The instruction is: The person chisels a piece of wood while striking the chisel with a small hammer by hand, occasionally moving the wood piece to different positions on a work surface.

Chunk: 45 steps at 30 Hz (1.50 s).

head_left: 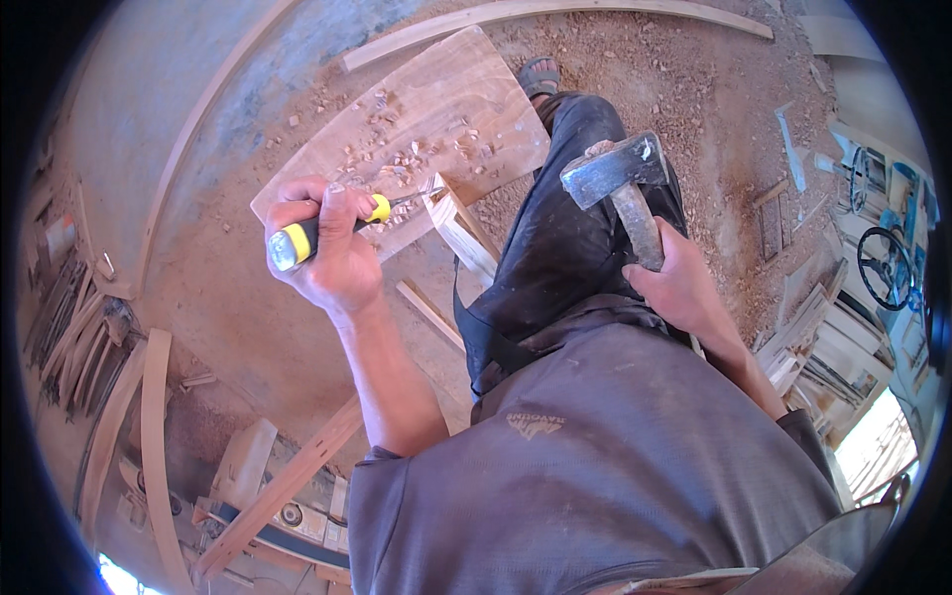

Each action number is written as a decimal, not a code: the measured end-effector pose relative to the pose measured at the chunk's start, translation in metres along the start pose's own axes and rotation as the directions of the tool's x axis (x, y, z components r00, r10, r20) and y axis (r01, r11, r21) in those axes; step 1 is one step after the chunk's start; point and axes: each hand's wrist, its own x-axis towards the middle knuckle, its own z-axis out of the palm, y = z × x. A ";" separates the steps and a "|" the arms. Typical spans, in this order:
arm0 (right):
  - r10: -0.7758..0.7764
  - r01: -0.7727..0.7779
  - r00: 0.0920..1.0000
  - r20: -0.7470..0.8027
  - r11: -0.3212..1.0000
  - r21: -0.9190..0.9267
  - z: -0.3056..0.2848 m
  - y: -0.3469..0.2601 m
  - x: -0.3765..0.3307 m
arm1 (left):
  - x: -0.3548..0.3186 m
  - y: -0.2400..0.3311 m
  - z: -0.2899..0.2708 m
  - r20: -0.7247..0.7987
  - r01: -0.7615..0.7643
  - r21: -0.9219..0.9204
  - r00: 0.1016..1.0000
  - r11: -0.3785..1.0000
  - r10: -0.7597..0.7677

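My left hand [332, 243] is closed round the yellow and black handle of a chisel [297, 243]. The chisel's blade reaches right, to the end of a pale wooden piece [464, 236] beside my leg; whether it touches the wood I cannot tell. In my right hand [679, 278] is a hammer [635, 213], gripped low on its wooden handle. Its blocky metal head is raised over my thigh, apart from the chisel. Under the chisel lies a broad wooden board [456, 94] strewn with curled wood chips [421, 154].
Shavings cover the floor [684, 94] ahead. A long curved strip of wood [555, 10] lies beyond the board. Stacked timber [74, 337] stands at the left, and a wooden beam [288, 486] slants at the lower left. A handwheel [885, 268] on a blue machine is at the right.
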 end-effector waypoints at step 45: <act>-0.532 0.527 0.842 0.086 0.778 -0.342 0.026 -0.090 -0.013 | -0.022 -0.002 0.025 -0.259 0.204 0.138 0.952 0.969 -0.164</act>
